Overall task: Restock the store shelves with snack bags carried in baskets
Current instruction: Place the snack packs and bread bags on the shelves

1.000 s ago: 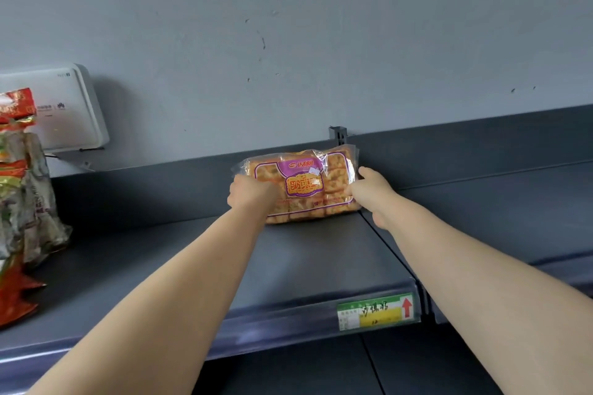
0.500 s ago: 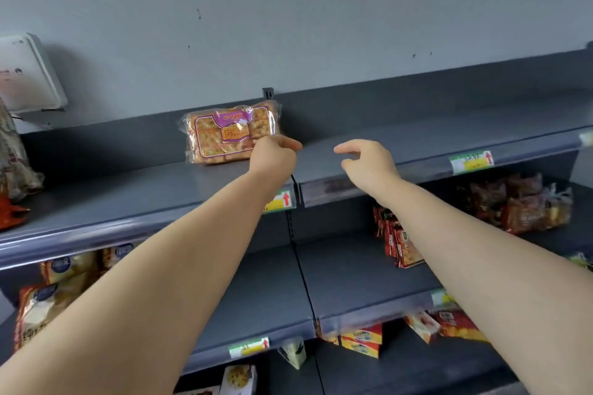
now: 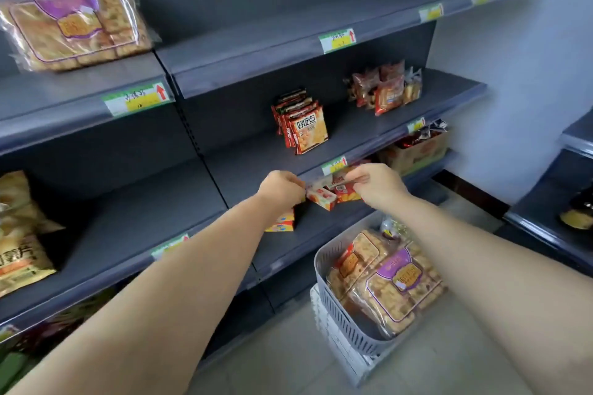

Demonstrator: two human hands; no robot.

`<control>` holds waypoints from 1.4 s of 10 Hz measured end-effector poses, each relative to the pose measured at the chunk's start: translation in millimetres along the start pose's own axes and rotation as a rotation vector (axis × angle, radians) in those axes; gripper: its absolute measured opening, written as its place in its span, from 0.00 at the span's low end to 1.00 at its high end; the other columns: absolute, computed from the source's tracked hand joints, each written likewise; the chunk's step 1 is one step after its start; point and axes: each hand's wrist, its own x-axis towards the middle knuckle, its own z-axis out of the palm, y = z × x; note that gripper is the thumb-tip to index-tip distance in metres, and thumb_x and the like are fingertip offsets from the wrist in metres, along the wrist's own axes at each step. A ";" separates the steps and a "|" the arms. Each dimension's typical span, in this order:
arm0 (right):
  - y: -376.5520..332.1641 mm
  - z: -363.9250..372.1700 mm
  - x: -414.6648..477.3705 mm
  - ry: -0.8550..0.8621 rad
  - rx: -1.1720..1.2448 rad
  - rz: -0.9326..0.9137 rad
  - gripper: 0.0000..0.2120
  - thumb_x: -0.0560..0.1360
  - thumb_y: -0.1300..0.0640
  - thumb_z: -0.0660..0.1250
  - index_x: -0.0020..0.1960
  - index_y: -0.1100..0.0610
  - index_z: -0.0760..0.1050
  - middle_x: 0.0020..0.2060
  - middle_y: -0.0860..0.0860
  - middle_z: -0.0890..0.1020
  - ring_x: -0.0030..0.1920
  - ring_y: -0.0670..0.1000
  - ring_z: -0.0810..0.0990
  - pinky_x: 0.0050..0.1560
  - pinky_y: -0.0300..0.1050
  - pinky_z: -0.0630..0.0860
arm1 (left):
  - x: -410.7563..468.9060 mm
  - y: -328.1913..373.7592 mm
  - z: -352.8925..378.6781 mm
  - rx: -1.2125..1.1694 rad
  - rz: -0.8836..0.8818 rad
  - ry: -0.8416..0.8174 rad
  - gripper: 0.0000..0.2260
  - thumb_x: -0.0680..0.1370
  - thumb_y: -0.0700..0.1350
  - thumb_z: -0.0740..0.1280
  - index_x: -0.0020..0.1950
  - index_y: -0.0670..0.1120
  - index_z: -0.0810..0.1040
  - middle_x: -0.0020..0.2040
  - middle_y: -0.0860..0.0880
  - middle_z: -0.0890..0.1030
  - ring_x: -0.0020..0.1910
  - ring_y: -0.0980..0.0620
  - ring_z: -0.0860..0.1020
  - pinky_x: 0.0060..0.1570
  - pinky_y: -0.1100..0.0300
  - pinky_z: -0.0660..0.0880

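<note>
Grey plastic basket [image 3: 324, 285] sits on the floor at about 5 o'clock, holding several cracker bags [image 3: 401, 282] with purple labels. One more cracker bag [image 3: 75, 27] leans on the top shelf [image 3: 80, 96] at 10 o'clock. Both arms reach forward to mid-frame, empty. The left hand [image 3: 280, 187] has a loosely curled grip with nothing in it; the right hand [image 3: 377, 184] has fingers half bent, also with nothing in its grip. Small red boxes [image 3: 321, 197] on a lower shelf show between the two hands.
</note>
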 end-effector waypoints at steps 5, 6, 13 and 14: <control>204.5 -4.1 -49.3 -0.155 -0.021 0.441 0.15 0.75 0.65 0.66 0.58 0.56 0.82 0.57 0.54 0.82 0.58 0.56 0.79 0.61 0.45 0.75 | -17.1 -73.0 168.9 -0.038 -0.321 -0.211 0.06 0.78 0.34 0.64 0.54 0.40 0.75 0.51 0.41 0.79 0.47 0.44 0.79 0.53 0.50 0.80; 226.1 -11.9 -37.1 -0.245 -0.085 0.446 0.16 0.74 0.64 0.67 0.60 0.55 0.81 0.60 0.53 0.81 0.60 0.55 0.79 0.60 0.42 0.73 | -7.8 -74.5 196.5 -0.108 -0.450 -0.163 0.01 0.79 0.36 0.63 0.48 0.39 0.75 0.40 0.42 0.77 0.35 0.47 0.76 0.38 0.56 0.76; 305.6 7.0 8.6 -0.445 -0.221 0.419 0.39 0.72 0.51 0.73 0.76 0.59 0.59 0.69 0.56 0.72 0.67 0.58 0.72 0.65 0.54 0.71 | -2.2 -131.9 304.4 -0.471 -0.946 0.061 0.16 0.73 0.37 0.73 0.59 0.35 0.78 0.55 0.36 0.82 0.56 0.38 0.81 0.60 0.41 0.77; 308.2 9.0 13.1 -0.445 -0.222 0.433 0.35 0.72 0.51 0.72 0.74 0.58 0.61 0.68 0.57 0.72 0.67 0.59 0.72 0.65 0.55 0.70 | 2.1 -135.8 307.7 -0.499 -0.947 0.022 0.13 0.72 0.37 0.73 0.56 0.37 0.79 0.55 0.37 0.83 0.54 0.39 0.82 0.59 0.41 0.78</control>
